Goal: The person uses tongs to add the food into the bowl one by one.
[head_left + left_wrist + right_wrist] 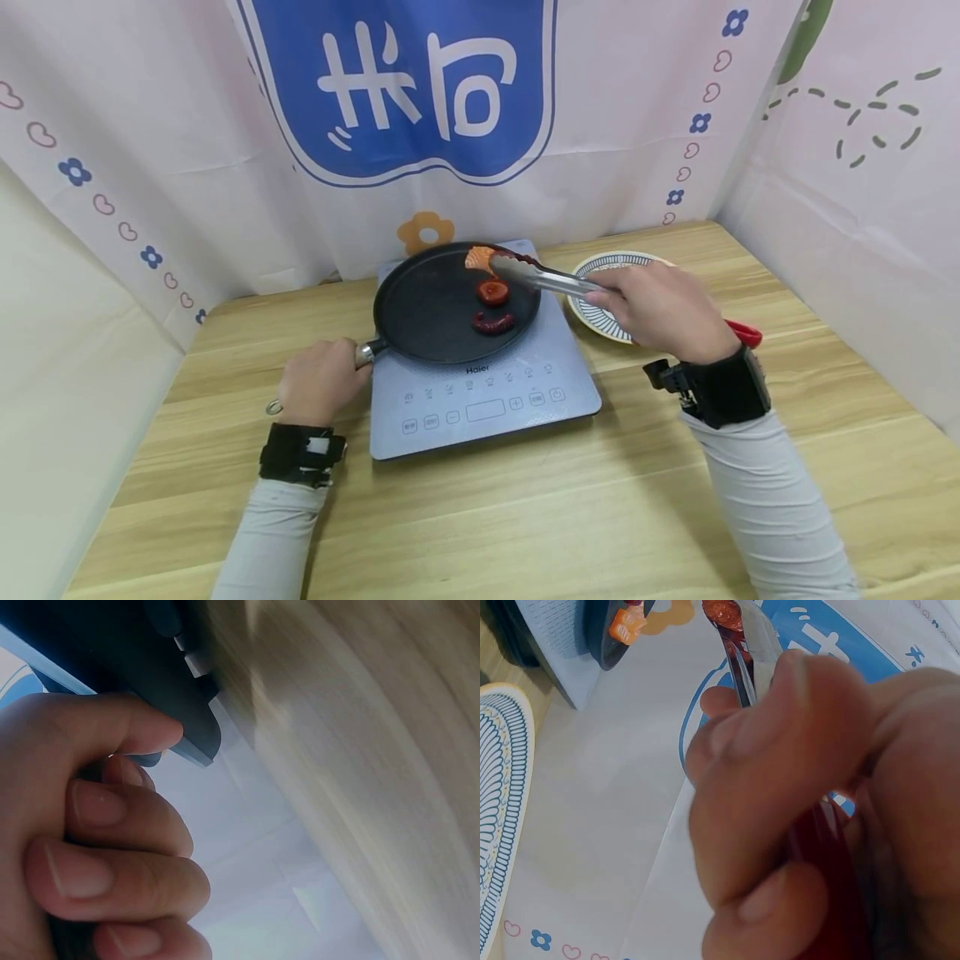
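My left hand (321, 379) grips the handle of a black frying pan (427, 304); in the left wrist view its fingers (127, 877) curl round the dark handle. My right hand (663, 308) holds metal tongs (558, 282) with a red handle (829, 877), their tips over the pan's far right side. A reddish piece of food (724, 613) shows between the tong arms in the right wrist view. Inside the pan lie an orange, salmon-like piece (478, 257) by the tong tips, a round red slice (492, 292) and a dark red curved piece (493, 324).
The pan sits on a pale Haier induction cooker (487, 392) with touch controls at its front. A patterned plate (596, 317) stands to the right, partly under my right hand. Behind the wooden table (480, 525) hangs a white printed cloth (615, 108).
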`<state>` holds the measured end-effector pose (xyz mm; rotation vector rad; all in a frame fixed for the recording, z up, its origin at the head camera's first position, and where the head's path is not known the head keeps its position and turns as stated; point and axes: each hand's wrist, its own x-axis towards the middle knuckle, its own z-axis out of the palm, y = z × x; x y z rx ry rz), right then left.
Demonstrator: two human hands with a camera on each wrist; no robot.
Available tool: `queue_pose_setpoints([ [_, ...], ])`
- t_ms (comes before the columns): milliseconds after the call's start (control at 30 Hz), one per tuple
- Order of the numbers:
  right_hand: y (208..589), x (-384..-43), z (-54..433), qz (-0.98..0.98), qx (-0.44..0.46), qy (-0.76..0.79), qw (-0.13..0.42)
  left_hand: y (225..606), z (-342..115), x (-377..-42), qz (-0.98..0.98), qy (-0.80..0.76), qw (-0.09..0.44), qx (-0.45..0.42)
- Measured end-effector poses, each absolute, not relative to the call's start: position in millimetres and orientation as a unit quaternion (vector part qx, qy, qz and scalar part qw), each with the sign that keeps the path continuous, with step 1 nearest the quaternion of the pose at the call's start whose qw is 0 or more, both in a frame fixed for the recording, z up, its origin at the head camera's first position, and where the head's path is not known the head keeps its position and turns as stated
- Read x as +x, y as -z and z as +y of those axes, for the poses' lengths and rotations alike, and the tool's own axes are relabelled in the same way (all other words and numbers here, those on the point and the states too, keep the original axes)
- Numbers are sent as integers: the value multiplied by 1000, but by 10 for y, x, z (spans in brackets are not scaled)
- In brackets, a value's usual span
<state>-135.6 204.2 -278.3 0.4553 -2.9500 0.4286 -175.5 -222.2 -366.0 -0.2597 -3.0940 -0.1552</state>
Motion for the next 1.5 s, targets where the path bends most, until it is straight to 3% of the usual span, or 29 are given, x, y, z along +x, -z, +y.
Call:
queue_pose_setpoints([
  [300,2796,-1382,1933,-973,172,-122,92,3653,-2216,-1753,-995,46,14,-83],
  [1200,2855,-1529,1528,-973,158,-155,60,3662,-2215,-1751,-995,43,15,-84],
  [1500,2955,-1596,1414,-975,175,-114,81,3676,-2220,-1759,-995,49,19,-85],
])
